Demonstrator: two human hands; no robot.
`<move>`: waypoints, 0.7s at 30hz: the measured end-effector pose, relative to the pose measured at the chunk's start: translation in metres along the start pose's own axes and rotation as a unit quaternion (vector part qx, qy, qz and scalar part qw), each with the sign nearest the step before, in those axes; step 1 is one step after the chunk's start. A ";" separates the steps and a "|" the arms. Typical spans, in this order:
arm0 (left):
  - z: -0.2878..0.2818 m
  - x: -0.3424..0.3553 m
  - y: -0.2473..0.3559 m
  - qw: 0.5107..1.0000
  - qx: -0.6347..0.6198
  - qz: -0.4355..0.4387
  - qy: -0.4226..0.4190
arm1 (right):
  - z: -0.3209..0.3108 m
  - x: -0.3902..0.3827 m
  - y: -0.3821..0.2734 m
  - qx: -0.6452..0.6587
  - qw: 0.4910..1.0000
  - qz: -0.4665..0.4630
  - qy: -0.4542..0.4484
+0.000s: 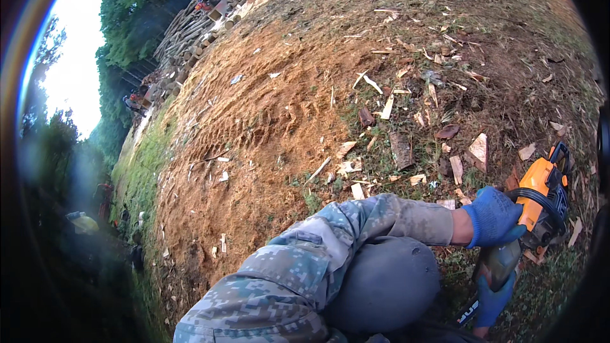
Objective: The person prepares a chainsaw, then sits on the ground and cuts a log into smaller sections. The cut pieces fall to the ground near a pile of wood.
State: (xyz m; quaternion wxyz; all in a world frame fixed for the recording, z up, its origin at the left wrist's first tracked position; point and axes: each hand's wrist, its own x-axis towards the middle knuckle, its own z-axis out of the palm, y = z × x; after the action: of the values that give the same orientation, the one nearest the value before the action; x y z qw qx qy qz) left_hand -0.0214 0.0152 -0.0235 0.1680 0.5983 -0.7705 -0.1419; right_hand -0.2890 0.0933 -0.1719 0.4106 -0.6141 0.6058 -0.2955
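My left hand (pixel 495 218), in a blue knit glove, is closed on the handle of an orange and black chainsaw (pixel 538 185) at the right. The saw rests on the ground with its body tilted. Below it, my right hand (pixel 494 300), also in a blue glove, is partly in shadow. Its fingers seem to close around the lower end of a rounded olive-brown thing (pixel 499 262) that I cannot make out. A dark strip with white lettering (pixel 468 313) shows beside the right wrist. My left arm, in a camouflage sleeve (pixel 298 267), reaches across my bent grey knee (pixel 389 286).
Split wood pieces (pixel 478 149), bark (pixel 401 150) and chips lie scattered over the grass. Churned orange soil (pixel 254 127) with track marks spreads left. Stacked logs (pixel 190 28) stand far off below trees (pixel 149 0). A distant person (pixel 133 104) is by the pile.
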 end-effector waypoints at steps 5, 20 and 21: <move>0.000 0.012 -0.002 0.990 -0.031 0.115 0.077 | -0.011 0.004 -0.028 0.038 0.999 -0.022 0.031; -0.027 0.010 0.036 0.933 -0.110 0.318 -0.127 | -0.008 -0.028 -0.031 0.420 0.834 0.067 -0.351; -0.024 0.008 0.035 0.935 -0.101 0.312 -0.134 | -0.005 -0.030 -0.033 0.417 0.853 0.058 -0.309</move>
State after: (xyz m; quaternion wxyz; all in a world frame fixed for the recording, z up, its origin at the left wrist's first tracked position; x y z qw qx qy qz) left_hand -0.0441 0.0153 0.0137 0.1589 0.2830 -0.9153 -0.2385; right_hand -0.2797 0.1200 -0.1372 0.8104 -0.4086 0.3022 -0.2915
